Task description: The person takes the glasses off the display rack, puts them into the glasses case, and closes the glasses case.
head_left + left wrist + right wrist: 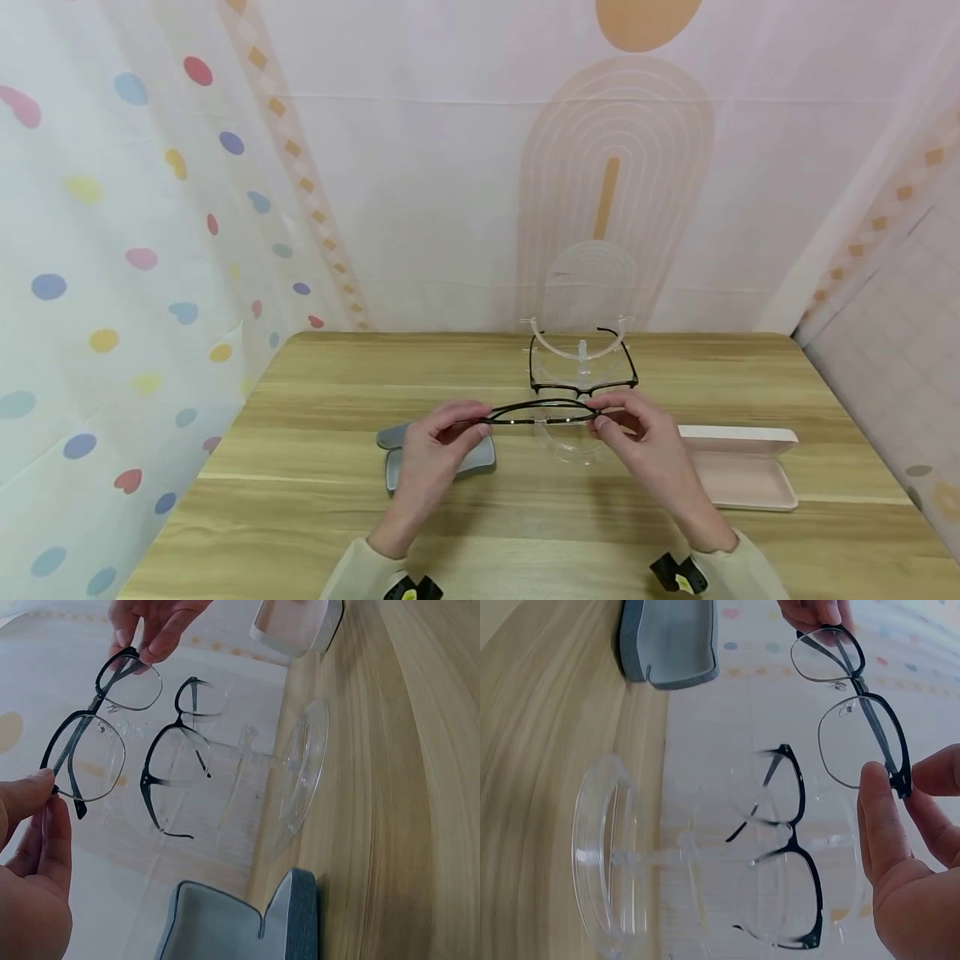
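Observation:
Both hands hold one pair of black half-rim eyeglasses point(513, 422), level in front of the body. My left hand point(431, 454) pinches one end of the frame between thumb and fingers. At the opposite end, my right hand point(651, 446) pinches the frame likewise. In the left wrist view the held eyeglasses point(93, 705) have their temples folded behind the lenses. Just beyond them, a second black pair of glasses point(582, 391) sits on a clear display stand point(581, 352), its temples pointing back. The right wrist view shows that second pair point(801, 851) apart from the held one.
An opened grey glasses case point(480, 461) lies beside and partly behind the left hand. To the right of the right hand is an opened pale pink case point(742, 483). The wooden table point(360, 533) meets a patterned curtain point(420, 208) at its back edge.

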Tool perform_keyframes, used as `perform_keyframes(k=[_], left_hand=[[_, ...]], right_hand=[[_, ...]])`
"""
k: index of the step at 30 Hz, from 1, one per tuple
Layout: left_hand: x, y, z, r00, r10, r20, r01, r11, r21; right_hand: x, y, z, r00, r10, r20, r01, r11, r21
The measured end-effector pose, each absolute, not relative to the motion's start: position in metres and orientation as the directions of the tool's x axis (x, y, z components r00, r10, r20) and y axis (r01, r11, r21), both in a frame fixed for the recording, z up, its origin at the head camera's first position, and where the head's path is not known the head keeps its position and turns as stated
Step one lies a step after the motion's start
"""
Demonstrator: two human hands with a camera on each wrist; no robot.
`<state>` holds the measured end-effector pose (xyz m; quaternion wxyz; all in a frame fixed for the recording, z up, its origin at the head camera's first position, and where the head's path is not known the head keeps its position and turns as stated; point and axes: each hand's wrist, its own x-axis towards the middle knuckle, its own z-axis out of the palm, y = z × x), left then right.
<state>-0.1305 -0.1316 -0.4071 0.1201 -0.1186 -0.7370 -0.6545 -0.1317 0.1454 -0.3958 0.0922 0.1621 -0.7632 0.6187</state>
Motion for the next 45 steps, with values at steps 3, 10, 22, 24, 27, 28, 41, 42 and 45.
perform_keyframes(k=[3, 10, 22, 24, 27, 28, 41, 42, 45], left_hand=[[-0.130, -0.136, -0.408, -0.943, -0.014, 0.332, 0.328, 0.125, 0.936], [-0.128, -0.146, -0.411, -0.941, -0.058, 0.333, 0.324, 0.127, 0.938], [-0.124, -0.161, -0.416, -0.941, -0.141, 0.308, 0.287, 0.147, 0.946], [-0.122, -0.163, -0.417, -0.942, -0.160, 0.296, 0.271, 0.161, 0.949], [-0.121, -0.167, -0.418, -0.942, -0.179, 0.285, 0.257, 0.163, 0.953], [-0.120, -0.168, -0.418, -0.942, -0.183, 0.282, 0.255, 0.159, 0.954], [-0.115, -0.186, -0.425, -0.935, -0.229, 0.272, 0.243, 0.147, 0.959], [-0.114, -0.187, -0.426, -0.934, -0.234, 0.271, 0.241, 0.150, 0.959], [-0.112, -0.192, -0.428, -0.932, -0.245, 0.267, 0.235, 0.153, 0.960]], right_hand=[[-0.131, 0.141, -0.395, -0.942, -0.143, 0.304, -0.326, 0.166, -0.931], [-0.131, 0.131, -0.394, -0.957, -0.122, 0.265, -0.284, 0.182, -0.942], [-0.132, 0.112, -0.395, -0.962, -0.128, 0.242, -0.263, 0.185, -0.947], [-0.132, 0.110, -0.395, -0.962, -0.134, 0.239, -0.262, 0.194, -0.945], [-0.134, 0.106, -0.396, -0.960, -0.149, 0.239, -0.265, 0.191, -0.945], [-0.134, 0.105, -0.397, -0.958, -0.154, 0.242, -0.269, 0.188, -0.945], [-0.140, 0.086, -0.407, -0.953, -0.171, 0.251, -0.281, 0.182, -0.942], [-0.141, 0.085, -0.407, -0.954, -0.172, 0.247, -0.278, 0.184, -0.943], [-0.141, 0.080, -0.409, -0.956, -0.176, 0.234, -0.267, 0.197, -0.943]])
